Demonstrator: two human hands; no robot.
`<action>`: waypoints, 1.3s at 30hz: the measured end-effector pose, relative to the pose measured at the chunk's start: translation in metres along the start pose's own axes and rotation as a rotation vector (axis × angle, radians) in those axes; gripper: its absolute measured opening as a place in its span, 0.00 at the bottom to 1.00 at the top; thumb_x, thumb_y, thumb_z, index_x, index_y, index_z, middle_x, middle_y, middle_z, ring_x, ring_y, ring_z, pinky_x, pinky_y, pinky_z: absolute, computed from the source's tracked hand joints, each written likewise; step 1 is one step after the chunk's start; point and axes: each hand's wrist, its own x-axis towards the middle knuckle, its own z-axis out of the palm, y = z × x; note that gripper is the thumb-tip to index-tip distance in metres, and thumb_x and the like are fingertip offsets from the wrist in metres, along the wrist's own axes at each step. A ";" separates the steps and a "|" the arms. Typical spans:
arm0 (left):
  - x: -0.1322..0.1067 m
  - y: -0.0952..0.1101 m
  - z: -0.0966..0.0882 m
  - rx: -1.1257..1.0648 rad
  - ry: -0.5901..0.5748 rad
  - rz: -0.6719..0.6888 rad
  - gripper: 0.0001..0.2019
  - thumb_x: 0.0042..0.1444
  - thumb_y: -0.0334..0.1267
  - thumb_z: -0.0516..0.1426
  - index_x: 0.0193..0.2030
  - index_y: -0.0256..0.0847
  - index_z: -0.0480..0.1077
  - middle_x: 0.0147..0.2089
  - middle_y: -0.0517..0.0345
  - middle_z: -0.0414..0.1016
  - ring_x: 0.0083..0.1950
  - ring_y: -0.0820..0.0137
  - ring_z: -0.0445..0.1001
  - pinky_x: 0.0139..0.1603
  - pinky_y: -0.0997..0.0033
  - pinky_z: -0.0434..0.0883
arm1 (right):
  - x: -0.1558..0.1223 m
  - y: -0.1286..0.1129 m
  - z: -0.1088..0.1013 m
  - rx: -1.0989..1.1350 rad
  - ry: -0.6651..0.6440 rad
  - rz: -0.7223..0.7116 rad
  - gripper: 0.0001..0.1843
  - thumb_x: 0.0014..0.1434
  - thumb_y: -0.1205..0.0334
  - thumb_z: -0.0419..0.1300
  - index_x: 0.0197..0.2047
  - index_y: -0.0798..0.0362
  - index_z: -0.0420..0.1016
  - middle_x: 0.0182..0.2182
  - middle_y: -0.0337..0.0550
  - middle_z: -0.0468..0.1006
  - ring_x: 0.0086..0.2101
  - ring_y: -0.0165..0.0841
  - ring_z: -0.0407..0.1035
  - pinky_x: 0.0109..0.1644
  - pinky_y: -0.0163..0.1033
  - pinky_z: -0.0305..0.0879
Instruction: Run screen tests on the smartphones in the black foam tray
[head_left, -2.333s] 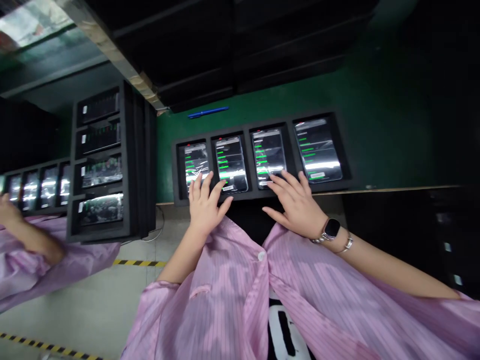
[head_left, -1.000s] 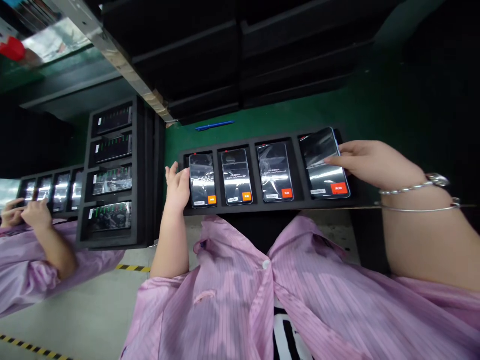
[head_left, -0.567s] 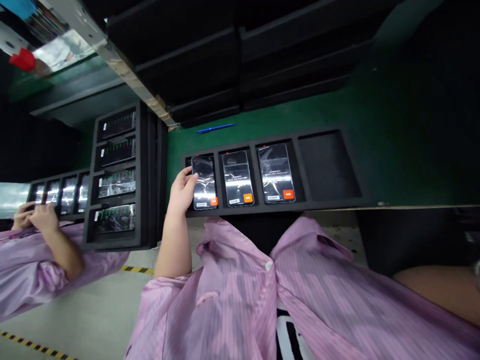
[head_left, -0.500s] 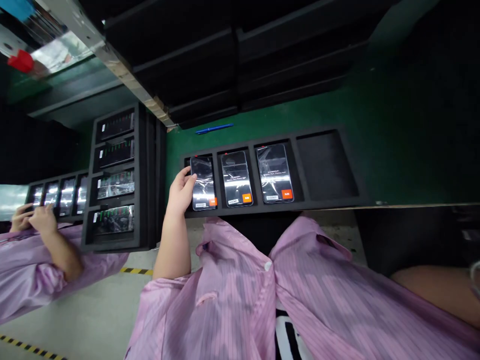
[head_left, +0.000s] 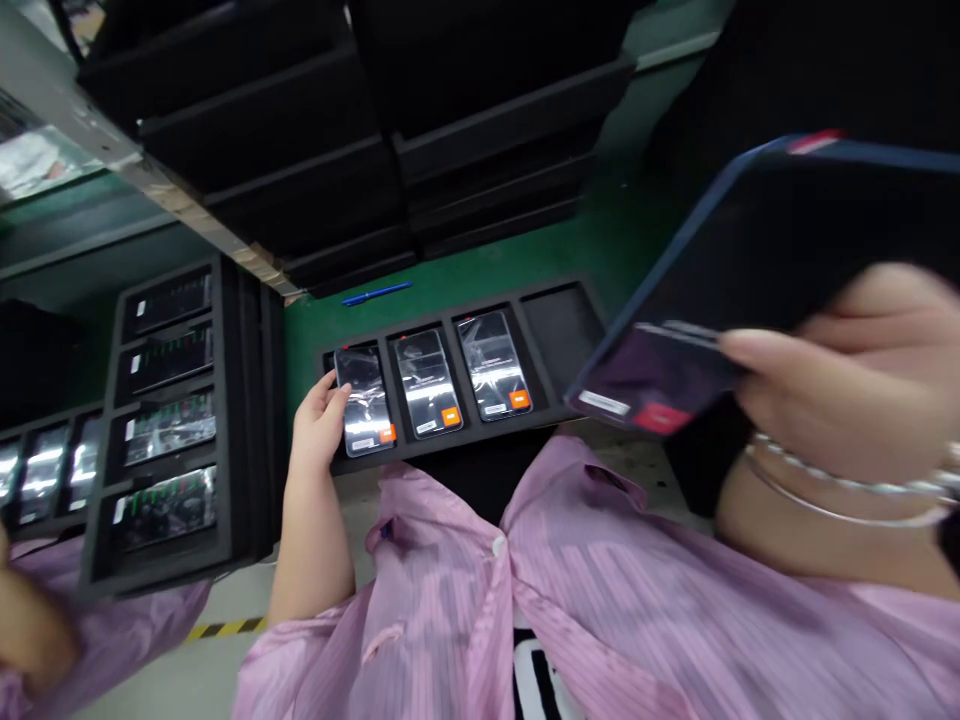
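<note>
My right hand (head_left: 862, 370) is raised at the right, closed around the edge of a smartphone (head_left: 675, 270) that hangs tilted in the air, close to the camera. That phone has a dark screen, a red tab at its top and a white label at its lower corner. At the black foam tray (head_left: 551, 410), my left hand (head_left: 321, 415) pinches the left edge of the leftmost smartphone (head_left: 364, 400). Two more smartphones, a middle one (head_left: 429, 385) and a right one (head_left: 493, 365), lie face up in their slots with orange labels. The fourth slot (head_left: 559, 330) holds nothing.
A blue pen (head_left: 377, 294) lies on the green table (head_left: 480, 258) behind the tray. At the left stands a stack of black trays (head_left: 244, 430) with screens in slots. Black bins (head_left: 487, 140) rise behind. A co-worker's arm (head_left: 34, 620) is at far left.
My right hand has come into view from the right, bringing a smartphone. The view has shifted, so the tray sits farther left and lower. My left hand stays at the leftmost smartphone.
</note>
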 end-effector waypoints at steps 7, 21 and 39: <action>0.004 0.000 -0.002 0.017 -0.017 -0.017 0.32 0.54 0.51 0.65 0.64 0.39 0.74 0.44 0.51 0.84 0.44 0.61 0.82 0.41 0.68 0.75 | 0.009 0.002 0.008 0.332 -0.233 0.219 0.23 0.50 0.60 0.78 0.49 0.51 0.81 0.43 0.46 0.85 0.42 0.40 0.81 0.45 0.44 0.81; 0.001 0.004 -0.002 0.047 -0.010 0.004 0.32 0.54 0.53 0.65 0.63 0.39 0.74 0.41 0.53 0.83 0.42 0.60 0.82 0.40 0.67 0.76 | -0.015 0.005 0.006 -0.399 -0.060 -0.339 0.15 0.62 0.50 0.68 0.46 0.49 0.76 0.54 0.52 0.78 0.39 0.40 0.79 0.44 0.48 0.79; 0.000 0.004 0.000 0.095 0.032 0.026 0.30 0.55 0.52 0.66 0.63 0.42 0.75 0.45 0.54 0.83 0.42 0.63 0.80 0.38 0.71 0.75 | -0.012 0.001 0.010 0.124 0.039 -0.216 0.24 0.60 0.65 0.71 0.58 0.35 0.81 0.21 0.31 0.66 0.21 0.28 0.55 0.25 0.40 0.52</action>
